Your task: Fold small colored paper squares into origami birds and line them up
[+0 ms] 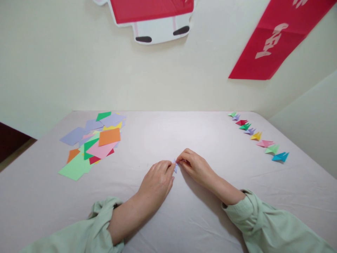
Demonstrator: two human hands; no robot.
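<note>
Left hand (157, 180) and right hand (196, 166) pinch a small folded lavender paper (175, 169) from either side. Opposed grips probably steady it.

Of smooth, matt paper: loose sheets (110, 137), row of folded pieces (265, 143), small folded piece (175, 169). Of matt cloth, lightly wrinkled: table covering (181, 135), green sleeves (246, 212). Smooth, matt: wall (168, 80).

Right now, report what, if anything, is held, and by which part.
A small, pale-purple folded paper: left hand grips its left side; right hand at its upper right, pinch unclear.
</note>
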